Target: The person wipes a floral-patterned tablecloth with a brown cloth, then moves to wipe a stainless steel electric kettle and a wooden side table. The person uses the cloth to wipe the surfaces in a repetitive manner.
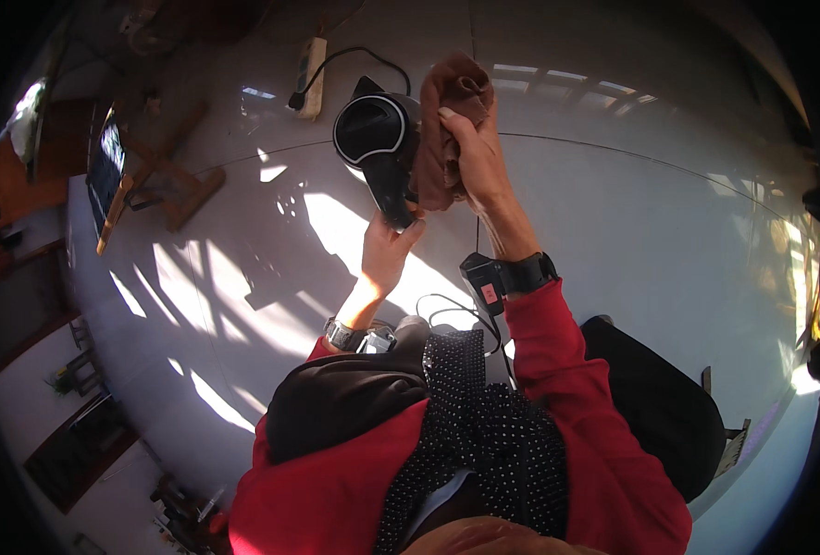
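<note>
A black electric kettle (369,129) with a silver-rimmed lid is in the upper middle, its handle pointing toward me. My left hand (384,250) is closed on the lower end of that handle. My right hand (479,166) grips a crumpled brown cloth (447,92) against or just beside the kettle's right side; the cloth hides that side. Behind the kettle, a pale power strip (312,79) has a black cord plugged in. A black box-shaped device (482,282) with a pink label and cables sits between my forearms.
Sunlit tiled floor (614,213) surrounds me. At the left are a wooden folding stand or chair (183,199) and a dark panel (105,166) with a wooden edge. Dark-framed openings (68,453) and small objects line the far left.
</note>
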`<control>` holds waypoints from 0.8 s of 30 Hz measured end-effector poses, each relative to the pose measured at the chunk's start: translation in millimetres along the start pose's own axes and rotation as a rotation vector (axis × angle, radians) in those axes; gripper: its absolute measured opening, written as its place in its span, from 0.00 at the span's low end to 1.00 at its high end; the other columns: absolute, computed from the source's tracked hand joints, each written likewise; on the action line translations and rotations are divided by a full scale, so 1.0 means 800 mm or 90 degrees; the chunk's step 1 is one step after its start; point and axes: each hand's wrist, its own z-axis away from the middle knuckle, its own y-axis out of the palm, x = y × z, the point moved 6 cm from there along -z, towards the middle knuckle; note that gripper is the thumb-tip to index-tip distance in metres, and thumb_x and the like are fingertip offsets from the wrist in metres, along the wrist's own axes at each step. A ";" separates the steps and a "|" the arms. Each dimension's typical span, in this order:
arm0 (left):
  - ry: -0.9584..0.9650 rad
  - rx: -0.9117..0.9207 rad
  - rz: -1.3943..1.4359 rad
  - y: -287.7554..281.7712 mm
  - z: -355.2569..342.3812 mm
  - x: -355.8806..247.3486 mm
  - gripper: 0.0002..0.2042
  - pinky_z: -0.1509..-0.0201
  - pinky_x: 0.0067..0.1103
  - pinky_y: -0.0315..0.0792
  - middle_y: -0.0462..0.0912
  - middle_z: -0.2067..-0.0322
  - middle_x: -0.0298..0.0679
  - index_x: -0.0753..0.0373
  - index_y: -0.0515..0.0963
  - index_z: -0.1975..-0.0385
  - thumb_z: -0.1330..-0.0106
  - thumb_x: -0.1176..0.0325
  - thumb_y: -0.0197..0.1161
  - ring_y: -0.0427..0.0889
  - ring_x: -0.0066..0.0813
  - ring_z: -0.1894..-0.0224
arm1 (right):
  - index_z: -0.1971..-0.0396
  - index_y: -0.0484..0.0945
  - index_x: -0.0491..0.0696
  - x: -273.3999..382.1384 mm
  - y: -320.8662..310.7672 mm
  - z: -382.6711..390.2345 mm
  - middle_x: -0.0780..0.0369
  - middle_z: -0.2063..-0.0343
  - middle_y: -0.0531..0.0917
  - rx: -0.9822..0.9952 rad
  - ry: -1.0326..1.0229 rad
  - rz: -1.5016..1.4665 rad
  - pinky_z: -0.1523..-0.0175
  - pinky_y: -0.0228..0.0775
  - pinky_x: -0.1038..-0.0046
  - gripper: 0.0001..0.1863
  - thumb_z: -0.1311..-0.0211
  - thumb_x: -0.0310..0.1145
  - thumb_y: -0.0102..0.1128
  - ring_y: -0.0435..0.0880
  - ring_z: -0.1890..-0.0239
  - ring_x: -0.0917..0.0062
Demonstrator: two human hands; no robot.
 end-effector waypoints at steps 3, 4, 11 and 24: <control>0.015 -0.009 -0.091 -0.015 0.003 -0.006 0.10 0.50 0.19 0.69 0.78 0.60 0.34 0.66 0.72 0.54 0.33 0.74 0.62 0.75 0.21 0.58 | 0.37 0.71 0.51 0.031 0.056 -0.018 0.51 0.54 0.73 0.035 -0.385 0.327 0.41 0.67 0.62 0.25 0.34 0.37 0.57 0.73 0.48 0.57; 0.034 -0.010 -0.128 -0.020 0.003 -0.010 0.09 0.50 0.19 0.69 0.78 0.60 0.34 0.66 0.72 0.55 0.33 0.75 0.61 0.75 0.20 0.58 | 0.39 0.73 0.51 0.021 0.053 -0.033 0.50 0.54 0.73 0.034 -0.344 0.336 0.41 0.68 0.62 0.23 0.35 0.36 0.57 0.73 0.48 0.57; 0.016 -0.038 -0.163 -0.033 0.006 -0.014 0.05 0.48 0.22 0.69 0.79 0.61 0.37 0.66 0.75 0.62 0.35 0.77 0.62 0.76 0.25 0.58 | 0.49 0.80 0.47 -0.079 -0.028 -0.127 0.48 0.53 0.78 0.023 -0.121 0.540 0.44 0.72 0.59 0.18 0.38 0.33 0.56 0.79 0.51 0.53; 0.020 -0.029 -0.115 -0.032 0.007 -0.009 0.07 0.44 0.25 0.67 0.78 0.61 0.40 0.65 0.69 0.63 0.38 0.82 0.57 0.75 0.26 0.56 | 0.52 0.84 0.51 0.004 0.065 -0.125 0.53 0.59 0.85 0.230 -0.249 0.429 0.49 0.74 0.66 0.19 0.35 0.44 0.54 0.83 0.58 0.61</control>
